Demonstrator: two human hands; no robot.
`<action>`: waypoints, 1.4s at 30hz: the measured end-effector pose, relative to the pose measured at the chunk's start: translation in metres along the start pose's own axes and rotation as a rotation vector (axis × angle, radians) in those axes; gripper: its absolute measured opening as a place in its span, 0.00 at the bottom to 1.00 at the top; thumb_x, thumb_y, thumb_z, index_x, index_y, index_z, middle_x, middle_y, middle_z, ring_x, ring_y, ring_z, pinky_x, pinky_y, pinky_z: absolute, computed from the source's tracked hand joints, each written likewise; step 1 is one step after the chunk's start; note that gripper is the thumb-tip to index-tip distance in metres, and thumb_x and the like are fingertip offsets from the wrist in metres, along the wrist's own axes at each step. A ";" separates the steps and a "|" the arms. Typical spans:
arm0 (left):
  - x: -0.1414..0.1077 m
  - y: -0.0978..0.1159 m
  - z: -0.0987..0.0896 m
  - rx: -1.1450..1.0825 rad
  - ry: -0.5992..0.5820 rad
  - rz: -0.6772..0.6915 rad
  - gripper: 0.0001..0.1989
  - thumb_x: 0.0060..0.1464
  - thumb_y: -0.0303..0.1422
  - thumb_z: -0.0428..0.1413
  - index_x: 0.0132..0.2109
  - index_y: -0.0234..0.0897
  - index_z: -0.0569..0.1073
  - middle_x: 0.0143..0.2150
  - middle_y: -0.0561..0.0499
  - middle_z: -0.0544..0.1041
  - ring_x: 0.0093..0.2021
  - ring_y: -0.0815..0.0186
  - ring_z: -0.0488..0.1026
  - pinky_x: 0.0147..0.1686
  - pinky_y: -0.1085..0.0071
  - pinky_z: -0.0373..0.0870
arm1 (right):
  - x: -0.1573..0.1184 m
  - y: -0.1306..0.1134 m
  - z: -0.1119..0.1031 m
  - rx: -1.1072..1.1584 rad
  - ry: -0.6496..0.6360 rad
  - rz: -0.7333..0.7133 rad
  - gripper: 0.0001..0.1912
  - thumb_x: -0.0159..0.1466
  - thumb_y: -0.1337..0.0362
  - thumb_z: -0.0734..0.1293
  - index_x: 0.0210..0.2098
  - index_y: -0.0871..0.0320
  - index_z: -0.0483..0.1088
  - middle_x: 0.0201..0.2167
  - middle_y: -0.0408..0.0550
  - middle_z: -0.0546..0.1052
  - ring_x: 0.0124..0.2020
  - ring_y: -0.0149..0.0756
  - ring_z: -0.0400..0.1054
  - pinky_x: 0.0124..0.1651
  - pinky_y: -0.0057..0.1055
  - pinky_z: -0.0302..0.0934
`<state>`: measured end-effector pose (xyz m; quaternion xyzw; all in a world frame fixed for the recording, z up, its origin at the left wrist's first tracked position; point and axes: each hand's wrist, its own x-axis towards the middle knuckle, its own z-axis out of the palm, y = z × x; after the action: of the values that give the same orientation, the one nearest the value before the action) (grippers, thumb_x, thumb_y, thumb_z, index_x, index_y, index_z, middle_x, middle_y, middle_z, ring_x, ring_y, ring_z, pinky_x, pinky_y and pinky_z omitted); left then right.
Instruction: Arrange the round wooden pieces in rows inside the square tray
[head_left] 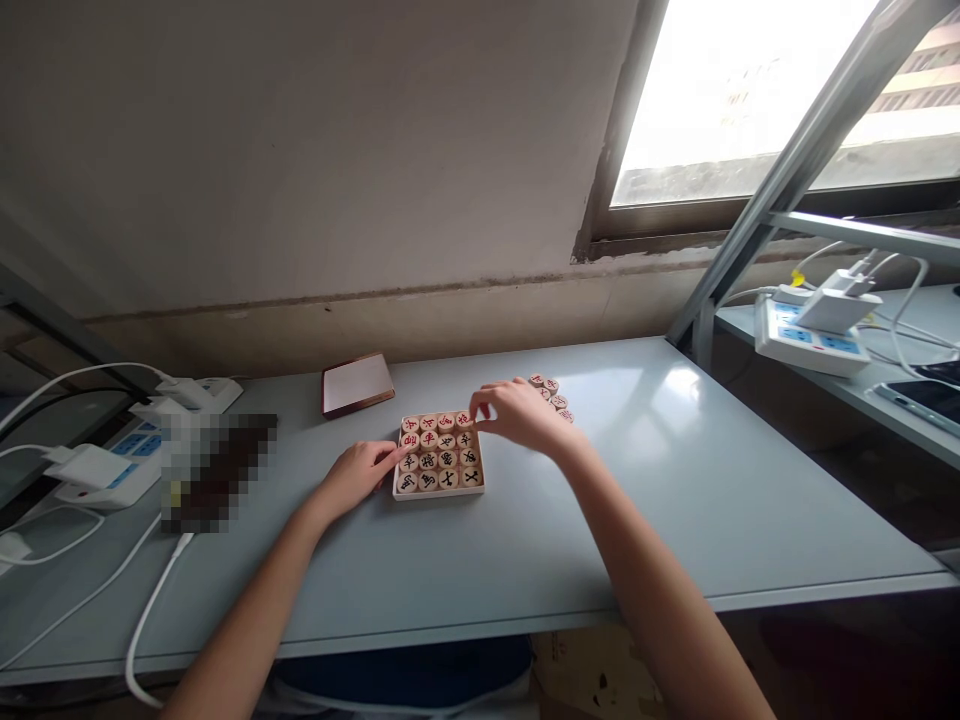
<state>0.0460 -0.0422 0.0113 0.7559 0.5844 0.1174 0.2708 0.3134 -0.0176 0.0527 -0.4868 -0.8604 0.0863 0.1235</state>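
Observation:
A shallow white box [439, 494] holds rows of round xiangqi pieces with red and black characters, in the middle of the desk. My left hand [358, 472] rests at its left side, thumb and fingers gripping the rim. Over the far right corner, my right hand [517, 412] is bent down, its fingertips closed at the edge of a red-marked xiangqi piece [464, 420]. Behind that hand, several more red-marked pieces [551, 385] lie flat on the desk, partly hidden by it.
The box lid [358, 384], white inside with dark red edges, lies near the wall. Power strips with chargers and white cables stand at left [142, 450] and on the right-hand surface [814, 335]. A pixelated dark object [221, 475] lies at left. A metal post [705, 310] rises at right.

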 end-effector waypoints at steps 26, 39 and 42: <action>0.001 -0.005 -0.006 0.024 -0.088 0.071 0.21 0.55 0.47 0.45 0.22 0.36 0.60 0.20 0.56 0.58 0.25 0.69 0.55 0.26 0.73 0.50 | 0.001 0.003 0.000 0.243 -0.029 -0.047 0.08 0.58 0.60 0.67 0.37 0.53 0.73 0.32 0.42 0.75 0.31 0.30 0.65 0.33 0.26 0.53; 0.002 -0.005 -0.005 0.042 -0.089 0.055 0.22 0.55 0.46 0.45 0.22 0.35 0.61 0.20 0.56 0.59 0.25 0.70 0.54 0.25 0.73 0.48 | 0.011 -0.023 0.033 -0.071 0.054 -0.182 0.13 0.60 0.61 0.67 0.44 0.57 0.67 0.37 0.46 0.77 0.35 0.34 0.69 0.38 0.30 0.47; 0.002 -0.004 -0.005 0.045 -0.085 0.060 0.22 0.55 0.46 0.45 0.21 0.35 0.61 0.20 0.56 0.59 0.25 0.70 0.54 0.25 0.73 0.48 | 0.010 -0.022 0.032 -0.129 0.051 -0.153 0.11 0.59 0.59 0.68 0.38 0.57 0.67 0.32 0.44 0.77 0.32 0.33 0.68 0.37 0.30 0.46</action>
<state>0.0407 -0.0384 0.0125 0.7832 0.5521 0.0799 0.2747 0.2811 -0.0206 0.0297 -0.4288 -0.8954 0.0089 0.1198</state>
